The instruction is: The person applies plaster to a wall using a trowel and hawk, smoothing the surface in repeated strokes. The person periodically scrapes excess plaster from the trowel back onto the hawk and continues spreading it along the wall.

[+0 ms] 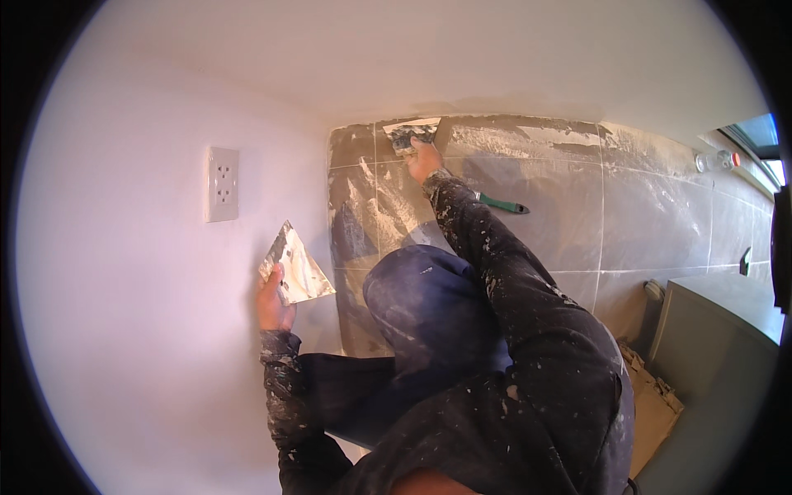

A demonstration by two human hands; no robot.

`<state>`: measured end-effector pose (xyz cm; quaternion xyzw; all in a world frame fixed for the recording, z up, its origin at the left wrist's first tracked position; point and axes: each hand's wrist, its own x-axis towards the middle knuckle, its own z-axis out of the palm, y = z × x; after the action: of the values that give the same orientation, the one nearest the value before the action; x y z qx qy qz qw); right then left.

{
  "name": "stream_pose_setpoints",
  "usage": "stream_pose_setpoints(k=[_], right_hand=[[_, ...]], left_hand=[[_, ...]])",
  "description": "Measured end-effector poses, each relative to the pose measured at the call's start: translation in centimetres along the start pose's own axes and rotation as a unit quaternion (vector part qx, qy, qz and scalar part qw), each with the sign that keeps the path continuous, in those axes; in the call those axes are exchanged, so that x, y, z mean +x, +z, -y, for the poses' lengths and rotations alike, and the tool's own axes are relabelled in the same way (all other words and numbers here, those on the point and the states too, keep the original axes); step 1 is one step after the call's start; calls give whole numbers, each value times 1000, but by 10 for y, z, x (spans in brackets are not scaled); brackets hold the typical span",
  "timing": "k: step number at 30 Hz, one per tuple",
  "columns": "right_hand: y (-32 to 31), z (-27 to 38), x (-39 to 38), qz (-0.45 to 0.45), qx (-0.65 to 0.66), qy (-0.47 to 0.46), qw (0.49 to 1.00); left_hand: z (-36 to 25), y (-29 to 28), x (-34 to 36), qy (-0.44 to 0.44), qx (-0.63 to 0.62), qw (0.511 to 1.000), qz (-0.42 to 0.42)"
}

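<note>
We see the left hand (275, 304) closed on one scraper (302, 274), the right hand (424, 158) closed on a second scraper (412, 128), apparently outstretched so its edge reaches the far wall (462, 62).

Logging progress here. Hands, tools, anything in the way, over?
Left hand holding metal scraper. Right hand holding second scraper, far side of floor. Green handle beside right sleeve.

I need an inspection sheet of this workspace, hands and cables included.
Surface: grey floor tiles, smeared with pale residue.
Things in use: triangular-looking blade; broad putty knife.
Clutter: green-handled tool, partly hidden by the right sleeve; red-ended clear container; brown cardboard-like sheet.
Hands: left hand grips the triangular-looking blade; right hand grips the broad putty knife.
Cables: nothing clearly identifiable.
Surroundings: wall outlet; grey box-like unit.
</note>
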<state>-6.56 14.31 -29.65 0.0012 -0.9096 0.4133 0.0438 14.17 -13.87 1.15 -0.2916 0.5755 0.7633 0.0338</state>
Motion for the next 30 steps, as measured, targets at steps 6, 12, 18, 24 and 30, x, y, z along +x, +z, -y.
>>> stream_pose_setpoints(k=[6, 12, 18, 24, 30], right_hand=[[-29, 60, 35, -53, 57, 63, 995], [-59, 92, 69, 3, 73, 41, 996], [-32, 133, 107, -18, 490, 194, 850], [-35, 149, 54, -5, 711, 364, 601], [-38, 81, 31, -99, 698, 443, 554]], left_hand=[[0, 2, -1, -7, 5, 1000, 1], [-3, 5, -3, 0, 8, 1000, 15], [-4, 8, -3, -6, 9, 999, 30], [-2, 1, 0, -6, 0, 999, 41], [-2, -3, 2, -12, -2, 999, 50]])
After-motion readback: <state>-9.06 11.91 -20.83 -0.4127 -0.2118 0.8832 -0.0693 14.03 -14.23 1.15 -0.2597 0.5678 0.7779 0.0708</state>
